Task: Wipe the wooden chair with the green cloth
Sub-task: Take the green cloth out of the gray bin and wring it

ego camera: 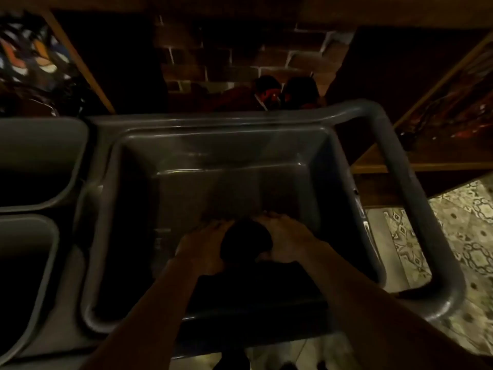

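Observation:
Both my hands reach down into a deep grey plastic tub (344,182) on a grey cart. My left hand (201,247) and my right hand (288,237) press from either side on a dark bunched cloth (246,243) held between them. The light is too dim to tell the cloth's colour. No wooden chair can be made out in this view.
The cart's thick grey handle (416,188) loops around the tub on the right. Two more grey bins (40,161) sit at the left. Dark wooden furniture (426,166) and a brick wall (240,49) lie beyond. Patterned floor tiles (453,236) show at right.

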Motion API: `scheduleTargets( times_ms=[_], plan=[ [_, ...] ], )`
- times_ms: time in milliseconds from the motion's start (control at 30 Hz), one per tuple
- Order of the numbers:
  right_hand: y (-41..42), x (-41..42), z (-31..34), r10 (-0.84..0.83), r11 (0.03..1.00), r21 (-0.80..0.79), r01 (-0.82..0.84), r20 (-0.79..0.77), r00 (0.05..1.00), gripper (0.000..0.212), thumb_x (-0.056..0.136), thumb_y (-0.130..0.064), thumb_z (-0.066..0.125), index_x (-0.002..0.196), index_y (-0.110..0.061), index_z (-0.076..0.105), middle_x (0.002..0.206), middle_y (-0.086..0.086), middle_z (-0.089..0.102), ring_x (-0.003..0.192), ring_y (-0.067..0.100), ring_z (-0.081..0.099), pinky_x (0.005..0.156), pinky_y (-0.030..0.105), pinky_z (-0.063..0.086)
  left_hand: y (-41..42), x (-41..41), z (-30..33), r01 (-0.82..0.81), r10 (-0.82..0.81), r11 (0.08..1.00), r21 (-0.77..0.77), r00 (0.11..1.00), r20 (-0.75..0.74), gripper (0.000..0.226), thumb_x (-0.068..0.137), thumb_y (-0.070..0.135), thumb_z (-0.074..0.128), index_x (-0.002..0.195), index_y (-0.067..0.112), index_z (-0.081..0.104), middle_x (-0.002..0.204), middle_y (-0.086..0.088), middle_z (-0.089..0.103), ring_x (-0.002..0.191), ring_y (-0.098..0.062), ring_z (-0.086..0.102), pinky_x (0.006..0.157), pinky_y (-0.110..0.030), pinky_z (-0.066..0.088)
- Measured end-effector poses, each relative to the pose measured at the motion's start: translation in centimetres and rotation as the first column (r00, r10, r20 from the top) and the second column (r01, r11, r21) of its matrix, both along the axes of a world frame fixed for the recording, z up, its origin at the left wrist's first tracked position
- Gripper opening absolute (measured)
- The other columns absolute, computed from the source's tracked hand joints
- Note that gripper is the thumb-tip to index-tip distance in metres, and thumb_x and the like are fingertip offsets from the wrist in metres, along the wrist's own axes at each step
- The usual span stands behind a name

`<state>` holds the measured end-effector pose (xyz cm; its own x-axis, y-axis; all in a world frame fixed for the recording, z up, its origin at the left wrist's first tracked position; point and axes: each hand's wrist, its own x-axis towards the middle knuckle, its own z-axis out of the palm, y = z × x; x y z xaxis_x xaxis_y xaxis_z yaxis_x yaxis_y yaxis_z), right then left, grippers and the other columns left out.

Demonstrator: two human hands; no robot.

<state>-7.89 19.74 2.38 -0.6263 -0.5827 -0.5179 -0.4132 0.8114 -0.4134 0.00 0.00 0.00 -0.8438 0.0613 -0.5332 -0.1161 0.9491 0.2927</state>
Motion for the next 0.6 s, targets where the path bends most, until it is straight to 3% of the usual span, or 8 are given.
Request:
scheduleTargets(
  times_ms=[100, 267, 500, 600],
  plan=[
    [-0.1, 0.9, -1.5, 0.047, 0.998, 0.037, -0.045, -0.06, 0.997, 0.075, 0.075, -0.031, 0.08, 0.142, -0.03, 0.045, 0.141, 0.006, 0.052, 0.122, 0.035, 0.052, 0.097, 0.044, 0.048, 0.7, 0.1, -0.9, 0.066, -0.066, 0.997, -0.026, 0.998, -0.016, 0.082, 0.087, 0.036, 0.062, 0.156, 0.035, 0.019, 0.16, 0.004, 0.031, 0.143, -0.025, 0.033, 0.108, -0.04, 0.039],
    [-0.3, 1.9, -3.0, 0.101, 0.994, 0.047, -0.094, -0.188, 0.977, 0.04, 0.088, -0.026, 0.063, 0.127, -0.029, 0.054, 0.128, 0.007, 0.063, 0.111, 0.037, 0.061, 0.085, 0.043, 0.05, 1.1, -0.3, -1.0, 0.104, -0.107, 0.992, -0.069, 0.994, -0.039, 0.061, 0.091, 0.036, 0.057, 0.149, 0.034, 0.036, 0.149, 0.002, 0.043, 0.136, -0.026, 0.041, 0.1, -0.042, 0.045],
    [-0.8, 2.5, -2.6, 0.1, 0.995, 0.018, -0.099, -0.174, 0.98, 0.028, 0.096, -0.024, 0.051, 0.123, -0.026, 0.058, 0.126, 0.01, 0.064, 0.11, 0.037, 0.061, 0.09, 0.044, 0.05, 1.4, 0.0, -0.4, 0.113, -0.114, 0.99, -0.082, 0.993, -0.013, 0.059, 0.093, 0.03, 0.055, 0.149, 0.026, 0.037, 0.149, -0.005, 0.047, 0.132, -0.031, 0.047, 0.1, -0.041, 0.04],
    [-0.6, 2.2, -0.4, 0.057, 0.997, -0.042, -0.067, -0.196, 0.979, 0.025, 0.093, -0.021, 0.054, 0.117, -0.025, 0.062, 0.123, 0.009, 0.065, 0.109, 0.036, 0.06, 0.09, 0.044, 0.049, 1.1, -0.3, 1.0, 0.069, -0.072, 0.997, -0.044, 0.995, -0.072, 0.054, 0.091, 0.031, 0.055, 0.143, 0.026, 0.044, 0.144, -0.006, 0.052, 0.126, -0.033, 0.053, 0.098, -0.042, 0.043]
  ],
)
